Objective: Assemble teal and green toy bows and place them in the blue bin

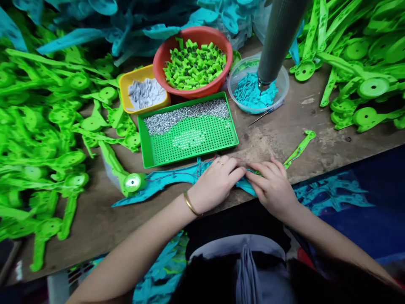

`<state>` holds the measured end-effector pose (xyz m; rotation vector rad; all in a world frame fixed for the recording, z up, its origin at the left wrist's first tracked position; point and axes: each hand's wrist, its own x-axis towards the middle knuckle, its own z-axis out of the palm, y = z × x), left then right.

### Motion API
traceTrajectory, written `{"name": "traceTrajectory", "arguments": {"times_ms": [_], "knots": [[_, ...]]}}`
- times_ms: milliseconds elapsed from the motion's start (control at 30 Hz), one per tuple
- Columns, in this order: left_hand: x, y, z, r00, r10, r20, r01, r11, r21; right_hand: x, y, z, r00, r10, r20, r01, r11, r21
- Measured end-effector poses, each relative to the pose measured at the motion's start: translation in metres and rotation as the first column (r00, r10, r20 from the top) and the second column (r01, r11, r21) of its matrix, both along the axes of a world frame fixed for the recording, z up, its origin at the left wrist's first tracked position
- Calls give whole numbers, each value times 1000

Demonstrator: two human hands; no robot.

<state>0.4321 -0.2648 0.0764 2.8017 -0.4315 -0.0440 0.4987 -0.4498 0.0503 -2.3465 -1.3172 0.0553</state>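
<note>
A long, curved blue plastic shell (pixel 171 176) lies along the table's near edge, thin red wires running over it. At its left end sits a green plastic arm with a round hub (pixel 132 182). My left hand (pixel 220 179), with a ring and a bracelet, is closed over the shell's middle, fingers bent down onto it. Close beside it, my right hand (pixel 271 185) is closed at the shell's right end; its fingertips meet near the wires, and what they pinch is hidden. A slim green plastic arm (pixel 299 151) sticks out beyond my right fingers.
A green tray (pixel 190 158) of small screws lies just beyond the shell. Behind stand a yellow tub (pixel 126 95), a red bowl (pixel 193 90) of green pieces and a clear tub (pixel 283 95) of blue pieces. A powered screwdriver (pixel 280 38) hangs overhead. Green parts (pixel 41 169) pile up on both sides.
</note>
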Motion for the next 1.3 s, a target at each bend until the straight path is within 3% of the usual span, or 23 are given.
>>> {"name": "traceTrajectory", "arguments": {"times_ms": [167, 433, 833, 1100, 1300], "knots": [[-2, 4, -3, 998, 40, -41, -43, 996, -74, -1, -1, -1, 1000, 17, -17, -17, 1000, -10], [1, 11, -7, 996, -52, -66, 46, 996, -82, -3, -5, -2, 998, 36, 42, -39, 997, 73], [11, 14, -5, 980, -112, -164, 104, 993, -60, -4, -5, 4, 992, 95, 88, -100, 994, 45], [3, 14, -7, 982, -165, -92, 158, 984, -81, -6, -1, 6, 977, 128, 168, -105, 985, -137], [-5, 11, -8, 989, -144, -33, 142, 988, -62, -8, 1, 11, 983, 93, 159, -76, 991, -110]]}}
